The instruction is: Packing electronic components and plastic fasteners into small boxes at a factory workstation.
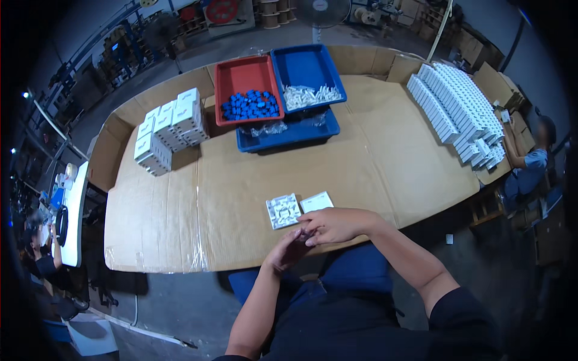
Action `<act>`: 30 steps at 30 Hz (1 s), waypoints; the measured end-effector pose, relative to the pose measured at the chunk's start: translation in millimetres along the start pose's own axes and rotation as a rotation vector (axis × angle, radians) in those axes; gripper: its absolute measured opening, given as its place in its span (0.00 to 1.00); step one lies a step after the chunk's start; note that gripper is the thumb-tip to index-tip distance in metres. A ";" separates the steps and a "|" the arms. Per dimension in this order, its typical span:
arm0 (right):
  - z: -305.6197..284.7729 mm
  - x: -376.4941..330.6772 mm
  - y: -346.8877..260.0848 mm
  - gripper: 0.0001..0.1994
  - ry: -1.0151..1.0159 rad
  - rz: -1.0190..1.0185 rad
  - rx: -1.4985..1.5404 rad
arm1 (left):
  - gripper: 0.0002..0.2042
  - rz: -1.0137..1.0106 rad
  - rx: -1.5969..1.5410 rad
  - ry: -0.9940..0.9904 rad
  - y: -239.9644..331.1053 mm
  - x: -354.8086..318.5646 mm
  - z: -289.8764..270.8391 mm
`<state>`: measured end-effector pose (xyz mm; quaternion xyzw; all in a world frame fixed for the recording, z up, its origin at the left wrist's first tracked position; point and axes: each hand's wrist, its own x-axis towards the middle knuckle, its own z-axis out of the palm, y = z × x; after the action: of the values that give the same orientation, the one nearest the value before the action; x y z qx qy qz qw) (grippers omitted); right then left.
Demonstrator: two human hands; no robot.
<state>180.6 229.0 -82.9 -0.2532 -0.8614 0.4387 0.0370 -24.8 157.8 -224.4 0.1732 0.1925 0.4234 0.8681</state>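
Observation:
My left hand (286,251) and my right hand (331,226) meet at the table's front edge, the right fingers curled over the left fingertips. Both look closed; anything small between them is hidden. Just beyond them lies an open white square plastic case half (283,210) with moulded ridges and grooves inside. Beside it on the right sits a flat white square piece (316,201), like a plain cover, its near edge partly behind my right hand.
A red tray (241,71) holds small blue parts (250,105), and a blue tray (304,63) holds white pieces (310,96). Under them is another blue tray (289,139). White boxes (171,126) stand left; rows of white cases (460,111) fill the right. A co-worker (533,159) sits beyond.

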 end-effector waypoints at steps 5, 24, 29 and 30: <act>-81.1 -13.1 24.5 0.16 0.182 0.204 0.216 | 0.27 -0.078 -0.225 -0.104 10.4 6.9 11.7; -293.1 101.5 255.1 0.04 0.896 0.422 -0.926 | 0.33 -0.196 -0.177 -0.085 19.7 19.0 7.8; -296.4 92.7 238.8 0.04 1.033 0.353 -0.662 | 0.33 -0.196 -0.143 -0.073 20.5 22.2 11.6; -295.2 88.7 231.3 0.05 1.091 0.337 -0.460 | 0.34 -0.205 -0.111 -0.042 20.7 21.8 13.6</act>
<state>281.4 600.7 -95.4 -0.5753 -0.7391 0.0488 0.3470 -19.7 185.5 -207.1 0.1133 0.1672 0.3385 0.9190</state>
